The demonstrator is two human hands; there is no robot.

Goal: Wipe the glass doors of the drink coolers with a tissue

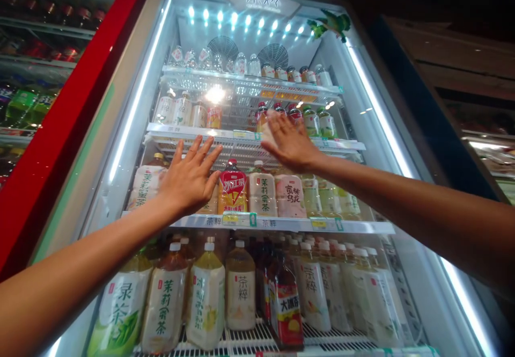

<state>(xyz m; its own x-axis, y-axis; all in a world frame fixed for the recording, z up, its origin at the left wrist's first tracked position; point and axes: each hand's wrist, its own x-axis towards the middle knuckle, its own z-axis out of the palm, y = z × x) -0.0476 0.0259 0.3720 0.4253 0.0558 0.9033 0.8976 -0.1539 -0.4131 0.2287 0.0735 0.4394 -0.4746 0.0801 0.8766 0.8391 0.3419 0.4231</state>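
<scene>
Left hand (192, 177), right hand (288, 143) on glass (241, 35), frame (137, 51) apart.

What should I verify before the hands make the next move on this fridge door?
1. Left hand flat on the door glass, fingers spread: ok.
2. Right hand flat on the glass: ok.
3. Cloth under the right hand: cannot tell; only a pale patch shows at its fingers.
4. Door shut: cannot tell; no handle or gap in view.
5. Bottles upright on the shelves: ok.
6. Lights on: ok.
</scene>
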